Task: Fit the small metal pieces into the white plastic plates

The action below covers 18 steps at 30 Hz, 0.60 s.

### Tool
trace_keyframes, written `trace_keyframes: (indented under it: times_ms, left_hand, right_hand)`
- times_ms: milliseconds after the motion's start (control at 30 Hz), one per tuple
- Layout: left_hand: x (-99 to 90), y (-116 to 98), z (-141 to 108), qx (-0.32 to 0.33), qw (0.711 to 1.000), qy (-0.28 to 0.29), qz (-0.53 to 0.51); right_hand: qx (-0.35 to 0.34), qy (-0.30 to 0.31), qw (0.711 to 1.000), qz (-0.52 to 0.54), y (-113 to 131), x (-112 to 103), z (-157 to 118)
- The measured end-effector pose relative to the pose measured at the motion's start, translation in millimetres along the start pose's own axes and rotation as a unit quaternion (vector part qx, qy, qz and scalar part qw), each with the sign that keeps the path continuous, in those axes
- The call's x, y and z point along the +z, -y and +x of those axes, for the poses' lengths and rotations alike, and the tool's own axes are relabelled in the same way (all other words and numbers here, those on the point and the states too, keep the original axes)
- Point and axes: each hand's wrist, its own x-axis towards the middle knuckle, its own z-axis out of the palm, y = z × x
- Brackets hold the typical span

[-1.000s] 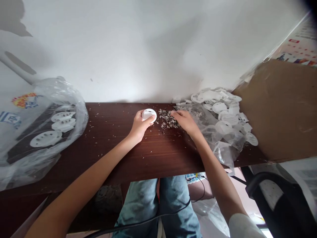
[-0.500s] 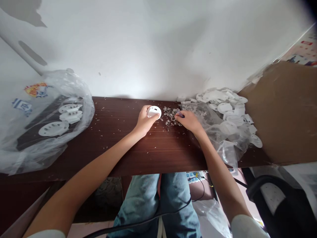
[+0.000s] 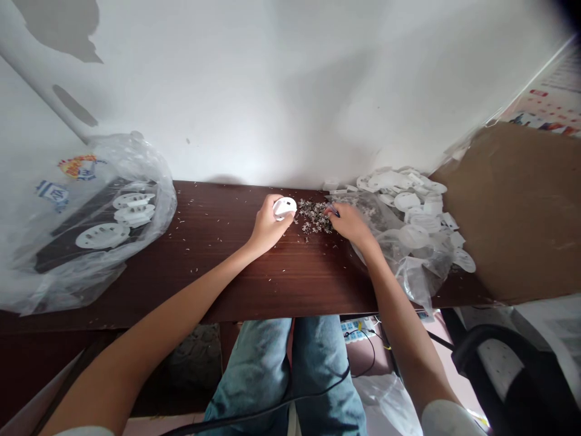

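Near the middle of the dark wooden table [image 3: 290, 284], my left hand [image 3: 269, 223] grips a round white plastic piece [image 3: 284, 208] between thumb and fingers, its face tilted up with a small dark opening in it. Just right of it lies a pile of small metal parts [image 3: 314, 213]. My right hand [image 3: 345, 219] is at the right edge of this pile, its fingers closed around a dark, bluish tool [image 3: 333, 210] that is mostly hidden. Whether the tool's tip touches a metal part is too small to tell.
On the left, a clear plastic bag [image 3: 166, 206] holds several round white pieces [image 3: 102, 236]. A heap of white pieces [image 3: 399, 181] lies on the right, beside crumpled plastic and a cardboard box [image 3: 512, 212]. Tiny white bits are scattered about. A white wall stands behind.
The view has shifted slightly. The white piece in my left hand is tilted differently, and my right hand has moved slightly right along the pile.
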Motion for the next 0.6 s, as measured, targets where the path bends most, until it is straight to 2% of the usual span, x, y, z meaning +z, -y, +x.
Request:
trace_keyframes:
  times_ms: [200, 367, 433, 500, 600]
  left_hand:
    - [-1.7, -4.5, -10.3, 0.104, 0.989, 0.061, 0.086]
    - [1.4, -2.1, -13.0, 0.189, 0.964, 0.072, 0.172]
    - [2.4, -1.8, -12.5, 0.206, 0.958, 0.073, 0.186]
    - [2.6, -2.4, -12.1, 0.211, 0.955, 0.075, 0.194]
    - [2.0, -4.1, -12.7, 0.213, 0.952, 0.082, 0.203]
  right_hand:
    - [-0.042, 0.058, 0.997, -0.018, 10.3, -3.8, -6.3]
    - [-0.076, 0.085, 0.993, -0.001, 12.5, -0.3, -6.8]
    - [-0.061, 0.080, 0.995, 0.022, 10.9, -2.3, -5.6]
    - [-0.034, 0.050, 0.998, 0.031, 9.0, -5.4, -4.4]
    - [-0.001, 0.038, 0.999, -0.011, 6.4, -8.4, -3.8]
